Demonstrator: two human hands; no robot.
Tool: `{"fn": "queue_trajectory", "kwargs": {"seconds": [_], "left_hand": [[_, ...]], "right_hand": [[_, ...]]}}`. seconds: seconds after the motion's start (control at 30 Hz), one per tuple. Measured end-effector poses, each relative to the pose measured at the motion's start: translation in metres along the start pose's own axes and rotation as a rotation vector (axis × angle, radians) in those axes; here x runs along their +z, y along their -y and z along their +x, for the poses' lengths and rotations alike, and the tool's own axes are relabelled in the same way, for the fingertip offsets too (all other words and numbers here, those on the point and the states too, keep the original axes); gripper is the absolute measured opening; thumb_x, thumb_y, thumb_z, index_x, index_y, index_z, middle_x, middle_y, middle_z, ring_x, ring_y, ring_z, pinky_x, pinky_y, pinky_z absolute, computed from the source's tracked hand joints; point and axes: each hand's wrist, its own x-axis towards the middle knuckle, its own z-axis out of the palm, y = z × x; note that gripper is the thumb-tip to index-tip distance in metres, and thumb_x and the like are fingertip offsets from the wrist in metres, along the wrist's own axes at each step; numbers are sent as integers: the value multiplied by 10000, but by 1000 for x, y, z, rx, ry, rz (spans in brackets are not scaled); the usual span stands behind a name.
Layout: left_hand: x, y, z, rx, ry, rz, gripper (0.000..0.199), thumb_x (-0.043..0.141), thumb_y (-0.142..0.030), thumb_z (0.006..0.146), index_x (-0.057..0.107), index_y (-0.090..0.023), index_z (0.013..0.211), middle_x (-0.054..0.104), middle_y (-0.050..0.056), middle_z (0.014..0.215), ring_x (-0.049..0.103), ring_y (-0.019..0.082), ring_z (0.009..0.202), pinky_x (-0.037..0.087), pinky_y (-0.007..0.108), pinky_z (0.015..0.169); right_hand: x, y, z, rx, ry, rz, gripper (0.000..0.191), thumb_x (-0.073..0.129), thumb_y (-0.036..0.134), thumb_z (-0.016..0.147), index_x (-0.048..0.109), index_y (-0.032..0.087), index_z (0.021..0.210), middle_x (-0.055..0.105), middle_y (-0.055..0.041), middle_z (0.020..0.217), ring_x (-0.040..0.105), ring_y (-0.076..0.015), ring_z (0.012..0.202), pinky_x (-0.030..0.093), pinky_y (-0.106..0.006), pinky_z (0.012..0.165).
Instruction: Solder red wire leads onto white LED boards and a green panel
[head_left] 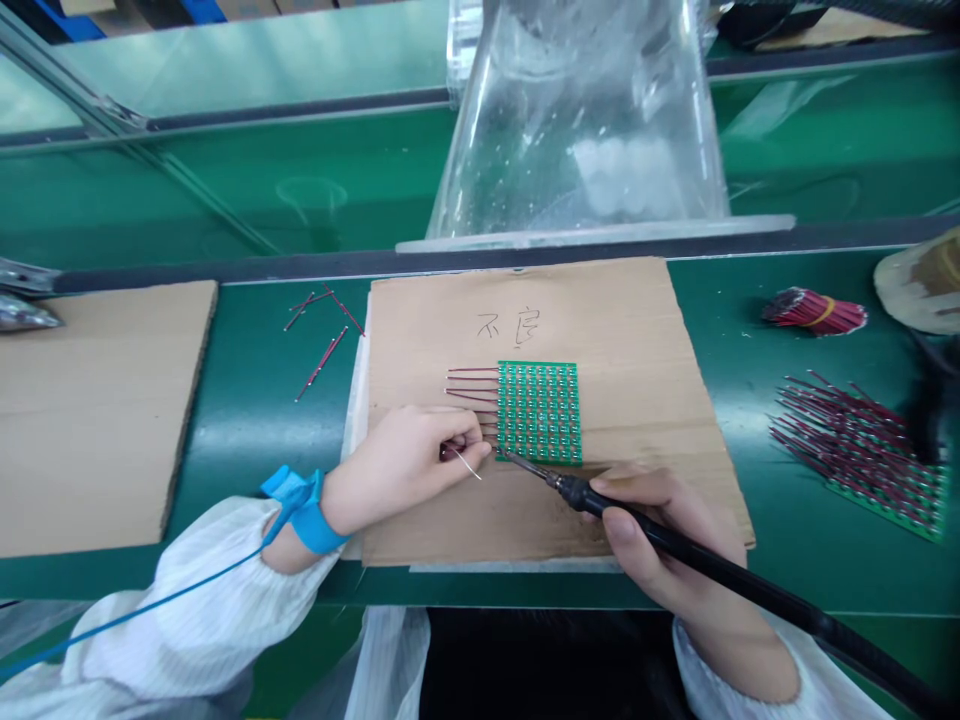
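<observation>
A green circuit board panel (538, 412) lies on a cardboard sheet (450, 530), with several dark red wires (471, 378) sticking out from its left edge. My left hand (420, 450), with a blue strap (311, 515) at its wrist, is closed beside that edge. Its fingertips pinch a red wire, and a thin pale strand (467, 464) shows at the fingers. In my right hand (667, 535) is a black soldering iron (705, 560). The iron's tip meets or nearly meets the lower left corner of the panel, close to my left fingertips.
Loose red wires (322, 362) lie left of the sheet. At the right are a banded wire bundle (817, 312), another wired board (926, 495) and a round container (922, 280). A clear hood (585, 130) stands behind; more cardboard (97, 420) lies left.
</observation>
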Motion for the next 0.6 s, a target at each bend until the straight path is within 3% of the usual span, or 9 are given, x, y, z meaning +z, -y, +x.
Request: {"fn": "queue_trajectory", "kwargs": {"seconds": [0.17, 0.37, 0.5, 0.6], "left_hand": [[0, -2, 1, -29, 15, -6, 322, 613, -303, 1016, 553, -187, 722, 608, -38, 672, 500, 111, 614, 315, 268, 613], [5, 2, 3, -28, 16, -22, 252, 632, -281, 991, 631, -187, 757, 666, -23, 704, 561, 124, 638, 350, 262, 627], [11, 4, 9, -11, 2, -61, 187, 660, -241, 950, 664, -182, 773, 695, -18, 722, 585, 119, 639, 365, 235, 608], [8, 6, 16, -4, -12, -89, 158, 719, -253, 918, 691, -177, 783, 713, -15, 748, 604, 111, 664, 391, 215, 623]], "right_hand": [[0, -5, -9, 27, -22, 33, 99, 713, 365, 1009, 723, 270, 1038, 813, -23, 861, 802, -219, 727, 658, -337, 689], [4, -13, -11, 46, -226, 212, 157, 630, 288, 1056, 685, 276, 1203, 767, -8, 823, 783, -209, 727, 665, -339, 713], [13, -23, 4, -87, -122, -128, 183, 533, 326, 1097, 702, 285, 1153, 803, -47, 1010, 815, -220, 870, 674, -328, 752], [23, -48, 12, -246, -77, -418, 253, 567, 460, 1066, 712, 286, 1179, 786, -85, 1135, 809, -265, 967, 671, -361, 775]]}}
